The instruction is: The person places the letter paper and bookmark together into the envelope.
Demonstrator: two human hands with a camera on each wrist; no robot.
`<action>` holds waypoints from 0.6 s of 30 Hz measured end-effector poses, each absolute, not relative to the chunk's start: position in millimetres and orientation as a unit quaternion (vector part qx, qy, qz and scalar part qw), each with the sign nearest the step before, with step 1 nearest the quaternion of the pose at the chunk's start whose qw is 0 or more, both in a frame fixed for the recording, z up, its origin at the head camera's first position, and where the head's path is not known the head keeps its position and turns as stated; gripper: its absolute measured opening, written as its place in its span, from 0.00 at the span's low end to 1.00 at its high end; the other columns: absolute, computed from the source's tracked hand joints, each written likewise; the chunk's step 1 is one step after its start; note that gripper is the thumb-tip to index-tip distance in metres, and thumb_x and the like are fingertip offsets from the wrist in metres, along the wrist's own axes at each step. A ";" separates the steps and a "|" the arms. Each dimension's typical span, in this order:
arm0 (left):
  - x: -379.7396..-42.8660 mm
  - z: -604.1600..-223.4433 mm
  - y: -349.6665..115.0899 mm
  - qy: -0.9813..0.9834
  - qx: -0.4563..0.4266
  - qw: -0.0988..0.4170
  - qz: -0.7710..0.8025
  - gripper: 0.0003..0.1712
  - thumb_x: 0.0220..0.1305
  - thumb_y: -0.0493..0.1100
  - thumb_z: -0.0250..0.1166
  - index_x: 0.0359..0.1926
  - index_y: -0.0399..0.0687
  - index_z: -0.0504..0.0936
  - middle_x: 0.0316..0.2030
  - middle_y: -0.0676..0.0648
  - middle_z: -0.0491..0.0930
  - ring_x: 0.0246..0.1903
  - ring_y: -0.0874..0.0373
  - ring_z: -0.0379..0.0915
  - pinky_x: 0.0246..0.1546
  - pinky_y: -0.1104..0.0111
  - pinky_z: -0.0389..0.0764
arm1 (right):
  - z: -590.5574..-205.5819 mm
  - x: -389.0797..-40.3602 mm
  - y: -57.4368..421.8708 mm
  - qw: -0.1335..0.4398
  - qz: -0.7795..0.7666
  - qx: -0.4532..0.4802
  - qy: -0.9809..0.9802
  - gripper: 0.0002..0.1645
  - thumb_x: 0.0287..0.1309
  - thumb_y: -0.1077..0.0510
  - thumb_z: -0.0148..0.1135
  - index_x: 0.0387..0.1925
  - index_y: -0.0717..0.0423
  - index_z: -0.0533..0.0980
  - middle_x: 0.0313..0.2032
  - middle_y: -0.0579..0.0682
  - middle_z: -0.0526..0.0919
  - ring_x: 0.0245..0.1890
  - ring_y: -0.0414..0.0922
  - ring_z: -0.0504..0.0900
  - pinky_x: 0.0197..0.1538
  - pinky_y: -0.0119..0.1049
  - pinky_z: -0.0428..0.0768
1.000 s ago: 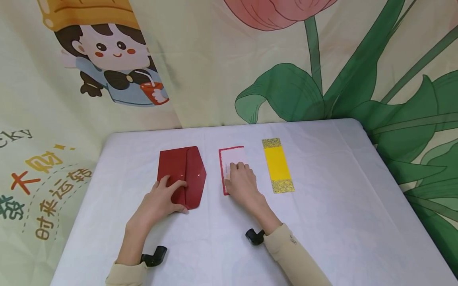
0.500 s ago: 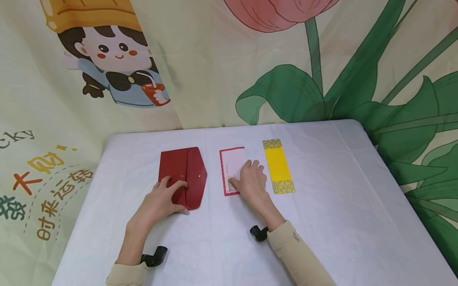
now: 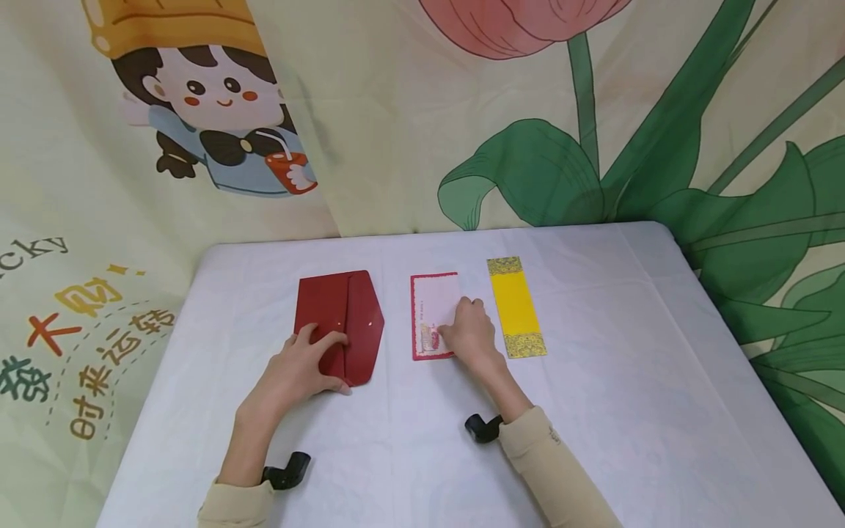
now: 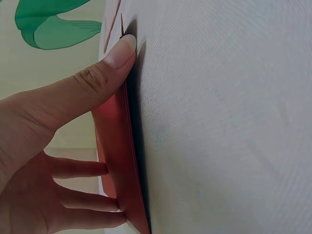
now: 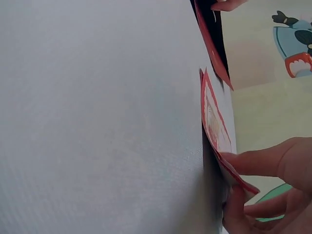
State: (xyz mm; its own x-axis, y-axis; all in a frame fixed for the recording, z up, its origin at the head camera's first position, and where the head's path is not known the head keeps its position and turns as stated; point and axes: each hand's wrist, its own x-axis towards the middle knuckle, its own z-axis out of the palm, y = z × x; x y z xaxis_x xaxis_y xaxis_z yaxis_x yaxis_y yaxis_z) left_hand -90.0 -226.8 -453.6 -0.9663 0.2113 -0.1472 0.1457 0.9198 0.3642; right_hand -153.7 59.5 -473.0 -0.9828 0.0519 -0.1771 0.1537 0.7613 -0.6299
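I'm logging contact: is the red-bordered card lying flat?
Partly lifted: in the right wrist view, the right hand pinches the card by an edge above the tablecloth.

Envelope (image 3: 338, 302), card (image 3: 433, 304), strip (image 3: 517, 308) on table (image 3: 403, 447)

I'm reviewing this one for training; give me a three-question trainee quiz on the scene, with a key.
1. True or false: the right hand pinches the edge of the red-bordered card.
2. Which hand touches the red envelope: A) the right hand; B) the left hand?
3. Fill in the colour: in the head view, the mostly ____ strip lies right of the red-bordered card.
Key: 1 true; 2 B; 3 yellow.
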 end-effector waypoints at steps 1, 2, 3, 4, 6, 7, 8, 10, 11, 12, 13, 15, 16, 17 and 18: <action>-89.7 -453.6 -226.9 0.975 0.092 0.091 0.179 0.45 0.46 0.57 0.84 0.64 0.57 0.76 0.69 0.27 0.61 0.63 0.22 0.62 0.49 0.32 0.78 | -473.3 -153.6 60.7 0.075 -0.351 0.057 0.931 0.36 0.58 0.57 0.75 0.62 0.72 0.72 0.50 0.64 0.77 0.39 0.53 0.80 0.36 0.37 0.84; -89.5 -453.6 -227.0 0.975 0.094 0.089 0.179 0.45 0.45 0.57 0.84 0.64 0.57 0.76 0.69 0.27 0.61 0.63 0.22 0.62 0.49 0.32 0.78 | -473.7 -153.6 61.8 0.076 -0.361 0.058 0.928 0.36 0.59 0.58 0.74 0.63 0.71 0.72 0.52 0.64 0.78 0.42 0.54 0.80 0.40 0.38 0.85; -89.5 -453.9 -227.1 0.975 0.093 0.089 0.180 0.45 0.45 0.57 0.84 0.64 0.57 0.76 0.69 0.27 0.61 0.63 0.22 0.63 0.49 0.32 0.78 | -474.0 -153.4 63.2 0.076 -0.372 0.058 0.923 0.34 0.60 0.60 0.72 0.64 0.71 0.72 0.55 0.64 0.79 0.45 0.55 0.81 0.44 0.40 0.86; -89.6 -454.2 -227.0 0.975 0.093 0.089 0.180 0.45 0.45 0.57 0.84 0.64 0.57 0.76 0.69 0.27 0.61 0.63 0.22 0.62 0.49 0.32 0.78 | -474.4 -153.3 64.7 0.079 -0.382 0.060 0.919 0.34 0.62 0.61 0.71 0.65 0.71 0.72 0.55 0.64 0.80 0.46 0.55 0.81 0.46 0.41 0.86; -89.6 -454.5 -227.0 0.975 0.093 0.091 0.181 0.45 0.46 0.57 0.84 0.64 0.57 0.76 0.69 0.27 0.61 0.64 0.22 0.62 0.49 0.31 0.78 | -473.8 -153.2 68.1 0.087 -0.411 0.067 0.905 0.32 0.64 0.62 0.68 0.67 0.69 0.71 0.54 0.63 0.82 0.47 0.54 0.81 0.48 0.41 0.85; -89.6 -454.5 -226.9 0.975 0.092 0.091 0.181 0.45 0.46 0.57 0.84 0.64 0.57 0.76 0.69 0.27 0.61 0.64 0.22 0.62 0.49 0.31 0.77 | -473.5 -153.3 69.9 0.091 -0.423 0.071 0.899 0.30 0.65 0.63 0.66 0.66 0.68 0.72 0.52 0.62 0.83 0.47 0.54 0.81 0.47 0.40 0.85; -89.7 -454.8 -227.1 0.975 0.091 0.093 0.181 0.45 0.46 0.57 0.84 0.64 0.58 0.75 0.70 0.27 0.60 0.64 0.22 0.61 0.50 0.31 0.77 | -473.0 -153.3 71.8 0.096 -0.437 0.074 0.891 0.29 0.65 0.64 0.65 0.66 0.68 0.73 0.50 0.61 0.83 0.45 0.53 0.81 0.44 0.38 0.85; -89.7 -455.0 -227.3 0.975 0.089 0.094 0.181 0.45 0.46 0.57 0.84 0.65 0.58 0.75 0.70 0.27 0.60 0.65 0.21 0.61 0.50 0.31 0.77 | -472.0 -153.2 75.5 0.106 -0.463 0.078 0.877 0.27 0.66 0.64 0.64 0.66 0.65 0.74 0.45 0.59 0.83 0.40 0.51 0.80 0.38 0.34 0.84; -89.7 -455.1 -227.5 0.975 0.088 0.094 0.181 0.45 0.46 0.57 0.84 0.65 0.58 0.75 0.70 0.27 0.60 0.65 0.21 0.61 0.50 0.31 0.77 | -471.8 -153.2 77.3 0.107 -0.475 0.078 0.870 0.26 0.66 0.64 0.64 0.65 0.64 0.75 0.44 0.58 0.83 0.39 0.50 0.80 0.37 0.32 0.83; -89.8 -455.3 -227.6 0.975 0.090 0.093 0.180 0.45 0.46 0.57 0.84 0.64 0.57 0.75 0.70 0.26 0.60 0.64 0.21 0.61 0.50 0.31 0.77 | -471.7 -153.0 78.8 0.108 -0.486 0.076 0.864 0.25 0.66 0.64 0.64 0.64 0.63 0.76 0.43 0.57 0.83 0.37 0.49 0.80 0.35 0.30 0.82; -90.0 -455.6 -227.9 0.975 0.090 0.091 0.179 0.45 0.45 0.57 0.84 0.64 0.57 0.75 0.70 0.26 0.60 0.64 0.21 0.61 0.49 0.31 0.77 | -472.1 -152.7 80.3 0.108 -0.497 0.071 0.858 0.25 0.66 0.64 0.64 0.63 0.63 0.77 0.43 0.57 0.83 0.35 0.48 0.80 0.33 0.30 0.81; -90.0 -456.1 -228.3 0.976 0.090 0.090 0.178 0.45 0.45 0.57 0.84 0.64 0.57 0.75 0.69 0.26 0.61 0.63 0.22 0.62 0.49 0.32 0.78 | -472.8 -152.0 82.5 0.108 -0.518 0.056 0.847 0.24 0.66 0.64 0.65 0.63 0.61 0.77 0.43 0.57 0.84 0.32 0.47 0.81 0.31 0.29 0.80; -89.8 -456.2 -228.4 0.976 0.091 0.088 0.177 0.45 0.45 0.57 0.84 0.64 0.57 0.75 0.69 0.26 0.61 0.63 0.22 0.62 0.48 0.32 0.78 | -473.4 -151.6 83.1 0.108 -0.527 0.048 0.842 0.23 0.67 0.63 0.65 0.62 0.61 0.78 0.43 0.57 0.84 0.30 0.46 0.81 0.31 0.29 0.80; -89.7 -456.0 -228.4 0.976 0.092 0.087 0.177 0.45 0.45 0.58 0.84 0.64 0.57 0.75 0.69 0.26 0.61 0.63 0.22 0.62 0.48 0.32 0.78 | -474.0 -151.3 83.6 0.109 -0.535 0.042 0.836 0.23 0.67 0.63 0.65 0.62 0.60 0.78 0.43 0.57 0.84 0.29 0.45 0.81 0.30 0.29 0.81; -89.6 -455.9 -228.3 0.976 0.092 0.086 0.177 0.45 0.45 0.58 0.84 0.64 0.57 0.75 0.69 0.26 0.61 0.63 0.22 0.62 0.48 0.32 0.78 | -474.3 -150.9 83.9 0.111 -0.542 0.036 0.833 0.23 0.67 0.63 0.64 0.62 0.60 0.78 0.43 0.57 0.84 0.28 0.45 0.81 0.30 0.30 0.81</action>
State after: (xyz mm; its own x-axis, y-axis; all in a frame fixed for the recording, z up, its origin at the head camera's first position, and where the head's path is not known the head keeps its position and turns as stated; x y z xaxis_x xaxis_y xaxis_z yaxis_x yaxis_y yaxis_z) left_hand -89.6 -228.3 -455.9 -0.9680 0.2110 -0.1357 0.1501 0.9205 0.3608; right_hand -150.9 83.9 -474.3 -0.9730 -0.0599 -0.2229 0.1795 0.4107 -0.8939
